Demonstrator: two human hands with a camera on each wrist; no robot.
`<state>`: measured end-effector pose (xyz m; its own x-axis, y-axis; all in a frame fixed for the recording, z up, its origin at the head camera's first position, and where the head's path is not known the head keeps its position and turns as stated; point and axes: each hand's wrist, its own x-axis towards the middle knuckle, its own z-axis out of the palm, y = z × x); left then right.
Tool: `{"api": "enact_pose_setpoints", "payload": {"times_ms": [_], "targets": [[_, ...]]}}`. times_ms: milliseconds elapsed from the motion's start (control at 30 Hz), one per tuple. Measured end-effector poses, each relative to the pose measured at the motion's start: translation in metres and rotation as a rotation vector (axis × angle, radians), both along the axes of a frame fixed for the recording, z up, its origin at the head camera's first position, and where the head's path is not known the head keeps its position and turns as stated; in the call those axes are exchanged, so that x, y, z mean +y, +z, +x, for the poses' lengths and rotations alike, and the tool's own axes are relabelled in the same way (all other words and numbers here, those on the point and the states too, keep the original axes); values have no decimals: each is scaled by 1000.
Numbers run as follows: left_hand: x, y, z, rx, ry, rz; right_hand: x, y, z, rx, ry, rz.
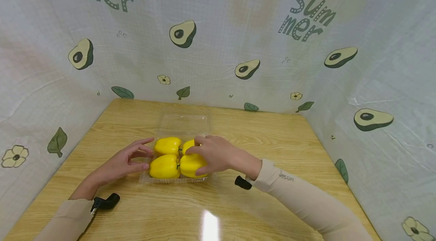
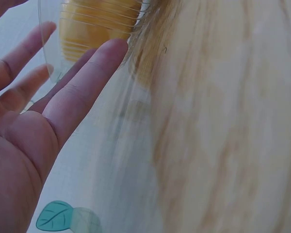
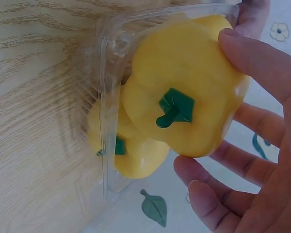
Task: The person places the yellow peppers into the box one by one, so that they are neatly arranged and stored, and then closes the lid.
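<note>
Several yellow bell peppers with green stems sit in a clear plastic clamshell box (image 1: 145, 178). My right hand (image 1: 217, 154) grips the front right bell pepper (image 1: 190, 166), its thumb on the near side and its fingers curved over the top. In the right wrist view this gripped pepper (image 3: 155, 63) shows its green stem, with another pepper (image 3: 143, 155) beyond it. My left hand (image 1: 124, 161) is at the box's left side, fingers spread and relaxed, fingertips right at the clear wall. Nearest to it are the front left pepper (image 1: 163, 167) and the back left pepper (image 1: 167, 145).
The clear lid (image 1: 184, 123) lies folded back behind the box. A wooden table (image 1: 259, 139) carries everything. Pale cloth (image 1: 211, 14) printed with avocados and leaves hangs behind and at both sides. Black wrist mounts (image 1: 107, 201) are on both arms.
</note>
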<state>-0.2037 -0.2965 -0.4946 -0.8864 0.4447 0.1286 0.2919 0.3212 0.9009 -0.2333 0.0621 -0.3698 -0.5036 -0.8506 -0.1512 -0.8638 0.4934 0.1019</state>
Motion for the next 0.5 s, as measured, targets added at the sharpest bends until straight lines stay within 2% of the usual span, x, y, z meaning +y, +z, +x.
{"api": "enact_pose_setpoints", "payload": {"times_ms": [233,500], "targets": [[0,0,-1,1,0,-2,-2,4,6,-5,-12,13],[0,-1,-1,-3,8,-10,-3,-3,7,35,-5,17]]}}
